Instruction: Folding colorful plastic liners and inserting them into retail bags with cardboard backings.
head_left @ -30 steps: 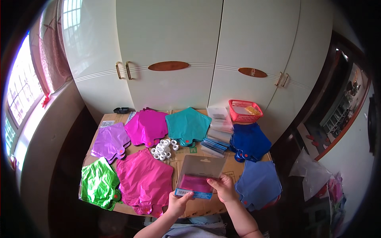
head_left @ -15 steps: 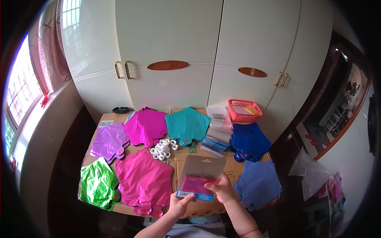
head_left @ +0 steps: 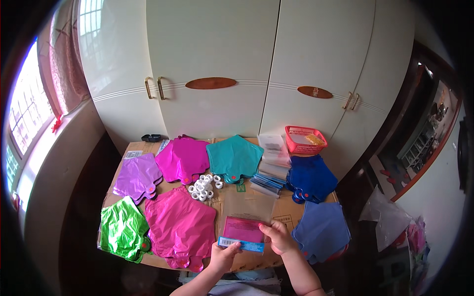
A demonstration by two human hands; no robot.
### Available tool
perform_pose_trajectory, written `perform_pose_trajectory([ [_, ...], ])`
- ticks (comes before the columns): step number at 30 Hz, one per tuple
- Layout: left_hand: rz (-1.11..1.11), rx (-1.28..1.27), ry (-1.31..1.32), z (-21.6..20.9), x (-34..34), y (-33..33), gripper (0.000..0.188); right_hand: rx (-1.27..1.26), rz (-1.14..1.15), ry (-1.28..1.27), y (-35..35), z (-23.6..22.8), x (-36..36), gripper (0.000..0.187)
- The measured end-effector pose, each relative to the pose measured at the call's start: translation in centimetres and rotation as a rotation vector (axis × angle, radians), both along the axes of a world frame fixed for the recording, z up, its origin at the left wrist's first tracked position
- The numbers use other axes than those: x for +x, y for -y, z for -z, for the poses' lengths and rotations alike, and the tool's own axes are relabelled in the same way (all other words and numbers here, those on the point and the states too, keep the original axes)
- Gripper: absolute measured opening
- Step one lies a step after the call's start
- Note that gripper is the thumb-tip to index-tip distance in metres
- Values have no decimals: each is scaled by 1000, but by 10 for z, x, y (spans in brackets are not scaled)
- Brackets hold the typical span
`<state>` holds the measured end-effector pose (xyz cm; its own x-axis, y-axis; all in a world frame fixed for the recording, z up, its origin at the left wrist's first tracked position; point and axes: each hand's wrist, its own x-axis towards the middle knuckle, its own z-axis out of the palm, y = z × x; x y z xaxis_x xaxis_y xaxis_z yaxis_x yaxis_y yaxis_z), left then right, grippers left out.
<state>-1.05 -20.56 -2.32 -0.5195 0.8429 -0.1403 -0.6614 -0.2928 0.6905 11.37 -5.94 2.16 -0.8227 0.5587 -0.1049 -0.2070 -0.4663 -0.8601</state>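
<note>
Between my hands is a clear plastic packet (head_left: 253,207), with a folded pink foil sheet (head_left: 242,230) inside and a blue printed strip (head_left: 253,246) along its near edge. My left hand (head_left: 225,254) pinches the near left corner, the thumb lying on the blue strip. At the packet's right edge, my right hand (head_left: 279,238) grips beside the pink sheet with thumb and fingers. Left of the packet lies a stack of pink foil balloons (head_left: 180,222). Beyond it is a small pile of white ribbon rolls (head_left: 202,187).
Cardboard (head_left: 227,200) covers the table. Around it lie green (head_left: 123,227), lilac (head_left: 138,172), magenta (head_left: 181,155), teal (head_left: 235,154), dark blue (head_left: 312,175) and slate-blue (head_left: 322,228) foil stacks. Packets with blue strips (head_left: 268,182) sit near a red basket (head_left: 305,148). White cabinets stand behind.
The packet has flattened and tilted away, so the pink sheet shows more fully and squarely. My right thumb has shifted slightly right to the packet's edge.
</note>
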Motion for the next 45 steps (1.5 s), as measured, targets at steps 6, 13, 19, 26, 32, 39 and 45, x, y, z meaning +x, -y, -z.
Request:
perform_pose_trajectory([
  [6,-85,-83,-119,-4,2,-1,13,182,76,-78,14,2,-2,21],
  [13,-61,31,-38,2,2,-1,14,239,136,-95,23,-1,-9,28],
  [19,-12,46,55,-11,7,-2,15,194,231,-133,24,0,-14,28],
  [26,-78,63,-52,-1,4,-5,12,220,238,-113,30,0,-18,30],
  [32,-115,33,-113,-1,6,-6,11,288,264,-100,34,3,-15,28],
  [39,-118,112,-36,-11,8,-8,31,350,347,-32,45,8,-20,25],
  [45,-147,3,-264,-5,-15,6,35,328,319,-112,22,9,-7,38],
])
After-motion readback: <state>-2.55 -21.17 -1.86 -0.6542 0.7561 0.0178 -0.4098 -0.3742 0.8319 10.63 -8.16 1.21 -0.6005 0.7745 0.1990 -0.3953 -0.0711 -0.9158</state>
